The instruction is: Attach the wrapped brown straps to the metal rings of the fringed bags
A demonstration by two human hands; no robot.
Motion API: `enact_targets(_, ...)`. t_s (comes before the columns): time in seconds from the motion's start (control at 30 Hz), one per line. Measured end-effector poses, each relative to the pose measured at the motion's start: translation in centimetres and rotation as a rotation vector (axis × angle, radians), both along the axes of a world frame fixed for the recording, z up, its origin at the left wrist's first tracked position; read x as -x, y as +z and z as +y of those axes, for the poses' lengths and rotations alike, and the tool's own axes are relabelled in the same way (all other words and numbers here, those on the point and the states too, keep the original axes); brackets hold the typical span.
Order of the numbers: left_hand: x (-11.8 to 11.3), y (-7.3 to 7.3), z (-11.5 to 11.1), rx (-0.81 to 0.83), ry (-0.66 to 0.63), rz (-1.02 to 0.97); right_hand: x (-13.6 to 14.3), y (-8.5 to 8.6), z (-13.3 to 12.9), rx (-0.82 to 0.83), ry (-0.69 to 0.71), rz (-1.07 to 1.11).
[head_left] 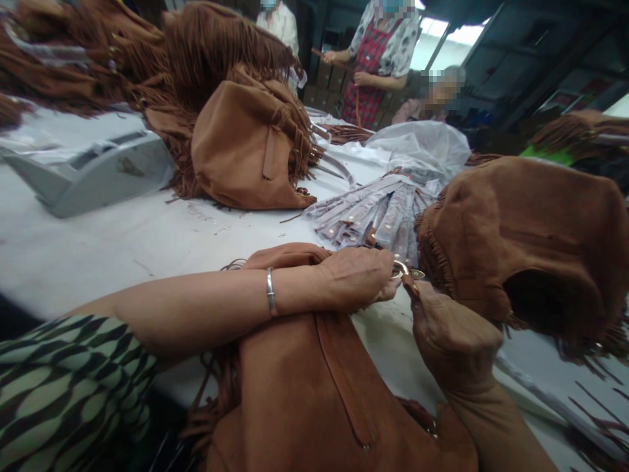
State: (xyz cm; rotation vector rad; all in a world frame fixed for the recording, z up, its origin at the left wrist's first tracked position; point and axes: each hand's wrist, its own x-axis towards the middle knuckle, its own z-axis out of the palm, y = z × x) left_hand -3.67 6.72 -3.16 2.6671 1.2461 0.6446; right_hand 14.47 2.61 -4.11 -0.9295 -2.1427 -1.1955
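Two bare hands meet over a brown suede bag (295, 393), seen from my remote feed. L hand (356, 278) pinches a gold-tone metal ring (400, 265); R hand (457, 334) pinches a leather tab (410, 286) right at the ring. Bag lies closest to the cam, partly under L forearm, w/ a long leather strip (344, 387) down its face. I'd judge the ring-and-tab work midway: the pcs are together, but both are in the fingers; can't tell if they're fastened. Surface: white table (98, 242) w/ scraps, a grey dispenser-like item (113, 174) at L, plastic-wrapped straps (388, 210) beyond the hands, fringed bags (240, 144) to the L and another bag (550, 216) to the R. Room: dim, w/ bright windows (442, 46) and three ppl in bkgd, one in a red-check apron (371, 65).
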Motion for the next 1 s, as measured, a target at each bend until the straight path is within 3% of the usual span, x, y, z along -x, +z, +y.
enact_targets(0.43,0.4,-0.1,0.4,-0.026,-0.185,-0.005,0.0,0.0,-0.1,-0.004,-0.071,-0.038)
enact_targets(0.63,0.7,0.0,-0.2,-0.061,-0.234,0.027,-1.3,0.3,-0.3,0.215,0.005,-0.015)
enact_targets(0.73,1.0,0.3,-0.4,0.010,-0.232,0.074,-1.8,0.3,-0.5,0.314,0.010,0.031)
enact_targets(0.83,1.3,0.6,-0.4,0.081,-0.255,0.106,-2.0,0.3,-0.7,0.328,0.004,0.006)
enact_targets(1.0,1.1,0.7,-0.2,0.063,-0.308,0.152,-2.2,-0.1,-0.8,0.324,-0.058,-0.036)
